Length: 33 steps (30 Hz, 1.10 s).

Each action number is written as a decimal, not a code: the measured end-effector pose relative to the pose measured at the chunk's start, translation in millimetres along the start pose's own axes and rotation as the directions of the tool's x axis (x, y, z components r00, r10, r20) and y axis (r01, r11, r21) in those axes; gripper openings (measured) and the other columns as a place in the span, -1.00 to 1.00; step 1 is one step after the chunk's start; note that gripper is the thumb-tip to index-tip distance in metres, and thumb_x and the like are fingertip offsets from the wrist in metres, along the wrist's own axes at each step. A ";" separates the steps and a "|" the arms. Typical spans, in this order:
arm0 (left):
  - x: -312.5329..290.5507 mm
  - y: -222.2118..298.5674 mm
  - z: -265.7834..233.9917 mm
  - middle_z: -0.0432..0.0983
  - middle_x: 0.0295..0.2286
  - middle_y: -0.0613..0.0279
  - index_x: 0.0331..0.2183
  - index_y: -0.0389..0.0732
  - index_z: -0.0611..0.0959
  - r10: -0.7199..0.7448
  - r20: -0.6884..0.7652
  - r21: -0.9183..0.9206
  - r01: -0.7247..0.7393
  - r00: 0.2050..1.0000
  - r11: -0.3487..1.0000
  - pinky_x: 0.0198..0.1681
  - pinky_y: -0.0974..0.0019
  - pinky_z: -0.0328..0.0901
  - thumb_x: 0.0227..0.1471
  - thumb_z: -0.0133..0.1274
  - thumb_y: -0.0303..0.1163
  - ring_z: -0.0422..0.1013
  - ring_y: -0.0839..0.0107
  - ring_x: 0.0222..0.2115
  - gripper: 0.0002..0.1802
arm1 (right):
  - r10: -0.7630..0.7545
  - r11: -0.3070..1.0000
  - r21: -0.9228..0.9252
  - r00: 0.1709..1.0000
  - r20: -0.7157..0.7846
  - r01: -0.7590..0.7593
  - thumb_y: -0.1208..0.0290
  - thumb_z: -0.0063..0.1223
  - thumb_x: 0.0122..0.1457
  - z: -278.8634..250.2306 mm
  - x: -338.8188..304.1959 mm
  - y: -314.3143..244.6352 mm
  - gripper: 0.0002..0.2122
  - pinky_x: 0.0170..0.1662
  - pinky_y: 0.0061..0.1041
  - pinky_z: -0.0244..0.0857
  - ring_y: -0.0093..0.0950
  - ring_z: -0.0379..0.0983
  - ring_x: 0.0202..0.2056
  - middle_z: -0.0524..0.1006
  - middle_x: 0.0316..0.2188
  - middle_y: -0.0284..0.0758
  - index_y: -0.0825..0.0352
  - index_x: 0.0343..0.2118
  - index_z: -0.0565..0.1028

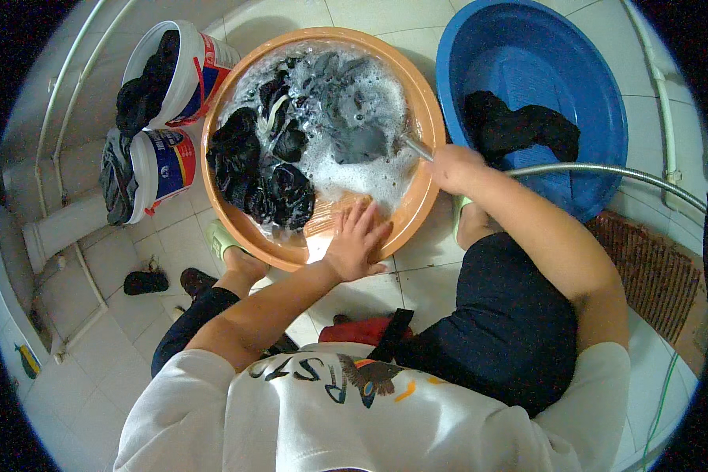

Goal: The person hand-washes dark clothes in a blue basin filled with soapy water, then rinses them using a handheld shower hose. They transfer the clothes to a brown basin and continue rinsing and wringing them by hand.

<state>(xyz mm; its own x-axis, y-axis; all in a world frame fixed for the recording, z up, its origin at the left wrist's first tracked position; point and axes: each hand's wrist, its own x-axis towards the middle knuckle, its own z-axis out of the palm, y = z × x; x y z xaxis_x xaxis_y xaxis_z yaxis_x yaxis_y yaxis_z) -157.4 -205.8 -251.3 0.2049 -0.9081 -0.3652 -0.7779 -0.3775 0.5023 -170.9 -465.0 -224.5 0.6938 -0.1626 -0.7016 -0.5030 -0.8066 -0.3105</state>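
An orange basin (429, 118) with a ribbed washboard slope (328, 236) stands on the floor in front of me. Soapy water and foam (374, 175) fill much of it, and dark wet clothes (263, 177) are heaped at its left side. Greyish fabric (354, 134) lies under the suds farther right. My left hand (358, 240), fingers spread, rests at the washboard and near rim, holding nothing. My right hand (455, 168) is closed round the end of a metal hose (418, 148), its tip over the basin's right rim.
A blue tub (610, 102) with a black cloth (519, 130) stands at the right; the hose crosses it. Two white buckets (185, 75) with dark clothes are at the left. A brown ribbed board (645, 267) lies at the right. Dark shoes (145, 282) are on the tiles.
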 end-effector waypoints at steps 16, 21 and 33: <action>124.5 -27.0 -27.9 0.34 -0.65 0.39 -0.44 -0.12 0.49 -0.495 0.451 -0.879 0.275 0.742 -0.389 -0.69 0.50 0.04 0.02 -0.17 -0.26 0.14 0.55 -0.73 -0.81 | -0.298 0.940 0.238 0.930 0.214 0.247 0.29 -0.17 -0.01 14.9 -18.1 -7.6 -0.74 -0.25 -0.27 0.23 -0.14 0.37 -0.31 0.43 -0.39 -0.06 0.39 -0.34 0.36; 130.0 -57.1 -14.0 0.30 -0.65 0.39 -0.42 -0.16 0.49 -0.593 0.409 -0.909 0.250 0.694 -0.335 -0.71 0.49 0.03 0.03 -0.19 -0.24 0.10 0.56 -0.75 -0.77 | -0.344 0.938 0.069 0.898 0.274 0.338 0.28 -0.22 0.04 6.9 -26.3 6.3 -0.77 -0.28 -0.25 0.21 -0.15 0.36 -0.34 0.42 -0.42 -0.09 0.32 -0.33 0.33; 106.1 -37.4 -13.0 0.44 -0.47 0.10 -0.23 -0.28 0.44 -0.399 -0.203 -0.619 0.198 0.894 0.760 -0.35 0.32 0.25 0.03 -0.20 -0.16 0.38 0.30 -0.41 -0.60 | -0.118 0.986 0.137 0.980 0.160 0.096 0.29 -0.23 0.04 -4.4 -31.6 11.8 -0.75 -0.31 -0.24 0.23 -0.15 0.37 -0.37 0.43 -0.44 -0.09 0.40 -0.35 0.32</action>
<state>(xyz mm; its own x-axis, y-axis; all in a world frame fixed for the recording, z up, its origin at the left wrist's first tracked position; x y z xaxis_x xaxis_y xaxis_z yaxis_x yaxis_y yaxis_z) -98.8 -290.4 -298.7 0.6139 -0.6984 -0.3678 -0.1826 -0.5790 0.7946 -196.4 -471.9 -203.1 0.6566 0.0268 -0.7538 -0.5000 -0.7328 -0.4616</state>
